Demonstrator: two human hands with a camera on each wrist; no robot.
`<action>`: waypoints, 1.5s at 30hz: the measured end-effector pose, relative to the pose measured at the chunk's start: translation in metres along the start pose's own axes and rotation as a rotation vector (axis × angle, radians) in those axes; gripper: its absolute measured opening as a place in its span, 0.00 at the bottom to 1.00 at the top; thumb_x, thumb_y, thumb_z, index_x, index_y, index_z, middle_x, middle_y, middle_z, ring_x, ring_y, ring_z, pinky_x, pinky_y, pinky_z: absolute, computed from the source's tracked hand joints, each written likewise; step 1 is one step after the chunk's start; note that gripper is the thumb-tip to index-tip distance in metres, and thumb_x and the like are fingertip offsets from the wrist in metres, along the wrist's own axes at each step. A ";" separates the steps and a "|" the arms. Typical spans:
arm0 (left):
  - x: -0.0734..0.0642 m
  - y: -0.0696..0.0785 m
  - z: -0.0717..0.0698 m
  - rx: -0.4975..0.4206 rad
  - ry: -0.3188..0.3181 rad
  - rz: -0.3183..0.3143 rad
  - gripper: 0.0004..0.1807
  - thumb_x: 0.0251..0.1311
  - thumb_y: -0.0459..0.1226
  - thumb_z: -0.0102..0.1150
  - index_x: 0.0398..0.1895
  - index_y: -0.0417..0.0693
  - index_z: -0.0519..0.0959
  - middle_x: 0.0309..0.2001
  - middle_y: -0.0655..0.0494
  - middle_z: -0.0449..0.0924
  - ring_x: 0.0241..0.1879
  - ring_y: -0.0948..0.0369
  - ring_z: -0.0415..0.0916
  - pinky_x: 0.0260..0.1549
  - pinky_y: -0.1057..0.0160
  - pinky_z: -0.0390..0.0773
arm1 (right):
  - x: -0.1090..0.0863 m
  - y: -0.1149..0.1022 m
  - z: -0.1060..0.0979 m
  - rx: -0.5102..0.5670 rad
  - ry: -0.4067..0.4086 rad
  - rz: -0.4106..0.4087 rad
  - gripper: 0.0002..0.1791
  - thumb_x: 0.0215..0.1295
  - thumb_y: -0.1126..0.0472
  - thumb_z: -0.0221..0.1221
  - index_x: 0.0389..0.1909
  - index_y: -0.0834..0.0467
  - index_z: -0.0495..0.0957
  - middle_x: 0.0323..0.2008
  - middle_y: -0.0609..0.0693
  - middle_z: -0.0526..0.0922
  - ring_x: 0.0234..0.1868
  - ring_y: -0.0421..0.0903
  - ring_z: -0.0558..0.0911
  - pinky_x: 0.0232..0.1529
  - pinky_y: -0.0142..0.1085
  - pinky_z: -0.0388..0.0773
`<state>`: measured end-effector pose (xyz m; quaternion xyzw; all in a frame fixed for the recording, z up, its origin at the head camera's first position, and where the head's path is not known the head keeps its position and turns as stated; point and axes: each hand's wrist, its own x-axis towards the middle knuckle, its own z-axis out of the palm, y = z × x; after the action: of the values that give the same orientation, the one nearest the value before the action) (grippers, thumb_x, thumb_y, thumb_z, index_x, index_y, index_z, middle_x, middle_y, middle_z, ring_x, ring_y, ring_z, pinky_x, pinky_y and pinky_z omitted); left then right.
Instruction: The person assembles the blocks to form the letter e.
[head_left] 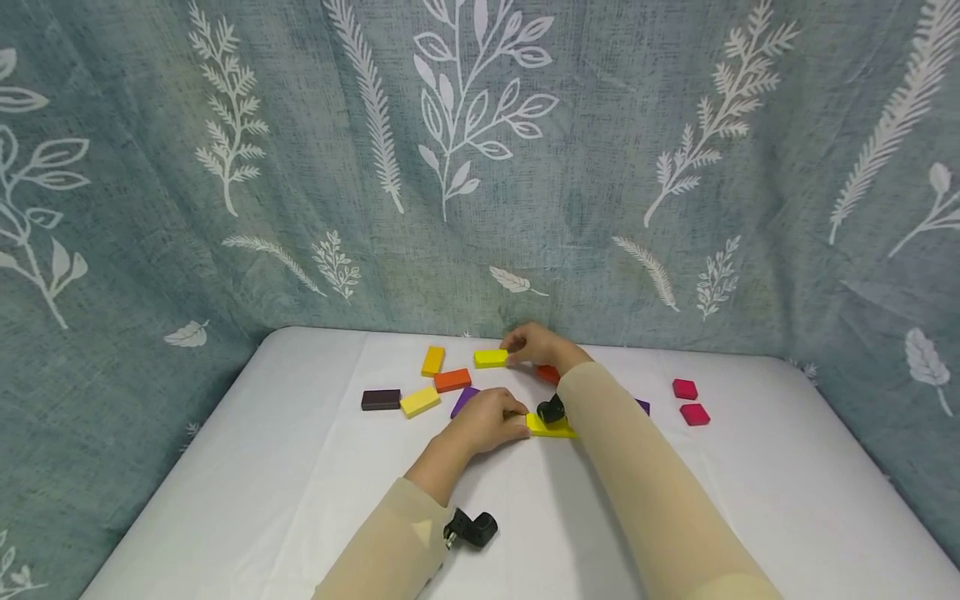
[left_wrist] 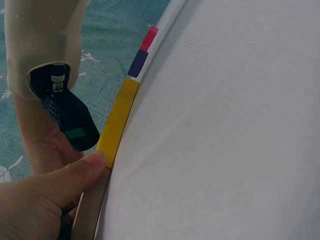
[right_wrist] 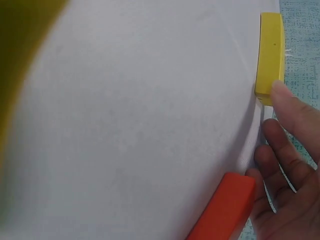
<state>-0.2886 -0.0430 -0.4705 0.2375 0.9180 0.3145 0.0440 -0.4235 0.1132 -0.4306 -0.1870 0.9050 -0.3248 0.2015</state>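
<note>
My left hand [head_left: 489, 419] pinches the left end of a long yellow block [head_left: 550, 427] lying near the middle of the table; in the left wrist view the thumb [left_wrist: 80, 180] presses on that end. A tan-brown block [left_wrist: 91, 207] lines up with it under the hand. Farther back, my right hand [head_left: 538, 345] reaches over and pinches the right end of another yellow block [head_left: 491, 358] by the table's far edge. The right wrist view shows the thumb on this block [right_wrist: 270, 55], with the other fingers behind it. A red-orange block [right_wrist: 222, 210] lies below that hand, partly hidden by the forearm in the head view.
Left of the hands lie a dark brown block [head_left: 381, 400], a pale yellow block [head_left: 420, 402], an orange-yellow block [head_left: 432, 362], an orange block [head_left: 452, 381] and a purple block [head_left: 462, 402]. Two red blocks [head_left: 685, 389] sit at the right. A patterned cloth [head_left: 480, 275] hangs behind the table.
</note>
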 end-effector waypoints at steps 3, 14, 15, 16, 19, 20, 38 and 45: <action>0.000 0.000 0.001 0.007 0.000 -0.001 0.17 0.60 0.48 0.70 0.49 0.53 0.87 0.45 0.64 0.82 0.48 0.65 0.77 0.55 0.63 0.74 | -0.001 0.000 0.000 0.005 -0.008 0.009 0.16 0.67 0.63 0.65 0.54 0.59 0.82 0.56 0.56 0.80 0.59 0.53 0.76 0.59 0.44 0.74; 0.000 -0.001 0.001 0.006 -0.006 0.000 0.18 0.59 0.49 0.70 0.49 0.52 0.87 0.41 0.65 0.81 0.43 0.67 0.77 0.52 0.64 0.76 | -0.005 0.007 -0.001 -0.005 -0.007 0.044 0.14 0.66 0.64 0.66 0.52 0.60 0.83 0.53 0.55 0.82 0.56 0.51 0.78 0.57 0.41 0.76; 0.000 -0.001 0.001 0.009 -0.005 0.001 0.18 0.59 0.49 0.70 0.49 0.52 0.87 0.41 0.65 0.81 0.43 0.67 0.77 0.52 0.64 0.76 | -0.006 0.008 -0.001 -0.006 -0.006 0.048 0.14 0.66 0.64 0.66 0.52 0.59 0.83 0.53 0.55 0.82 0.55 0.51 0.78 0.55 0.41 0.76; 0.000 -0.001 0.001 0.012 -0.004 0.002 0.18 0.59 0.49 0.70 0.49 0.52 0.88 0.40 0.66 0.81 0.43 0.67 0.77 0.51 0.65 0.76 | -0.007 0.009 -0.002 -0.002 -0.007 0.051 0.14 0.66 0.64 0.66 0.52 0.59 0.83 0.53 0.55 0.82 0.55 0.50 0.78 0.54 0.40 0.77; 0.000 -0.001 0.002 0.015 -0.002 0.000 0.17 0.59 0.49 0.70 0.49 0.52 0.88 0.39 0.66 0.81 0.41 0.67 0.77 0.50 0.65 0.76 | -0.010 0.011 -0.002 0.004 -0.010 0.061 0.14 0.66 0.63 0.66 0.52 0.59 0.83 0.53 0.55 0.81 0.54 0.50 0.77 0.53 0.40 0.77; 0.001 -0.001 0.002 0.015 -0.001 0.000 0.17 0.59 0.49 0.70 0.49 0.52 0.88 0.39 0.66 0.82 0.41 0.68 0.77 0.49 0.65 0.76 | -0.011 0.012 -0.003 0.007 -0.010 0.067 0.15 0.66 0.63 0.66 0.52 0.59 0.83 0.53 0.55 0.81 0.54 0.50 0.77 0.54 0.41 0.77; 0.002 0.002 -0.001 0.014 0.006 -0.011 0.17 0.59 0.48 0.71 0.49 0.52 0.88 0.40 0.65 0.82 0.43 0.66 0.78 0.51 0.64 0.76 | -0.025 0.019 -0.010 0.049 0.035 0.116 0.17 0.65 0.62 0.67 0.54 0.59 0.83 0.55 0.55 0.80 0.57 0.51 0.76 0.62 0.44 0.72; 0.001 0.003 0.000 0.009 0.005 -0.015 0.17 0.60 0.48 0.70 0.50 0.52 0.87 0.40 0.65 0.82 0.43 0.66 0.77 0.50 0.65 0.76 | -0.026 0.024 -0.011 0.059 0.035 0.148 0.17 0.65 0.61 0.67 0.54 0.58 0.83 0.54 0.54 0.80 0.55 0.50 0.76 0.62 0.44 0.71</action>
<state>-0.2878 -0.0403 -0.4690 0.2299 0.9214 0.3105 0.0429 -0.4119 0.1479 -0.4323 -0.1076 0.9097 -0.3388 0.2148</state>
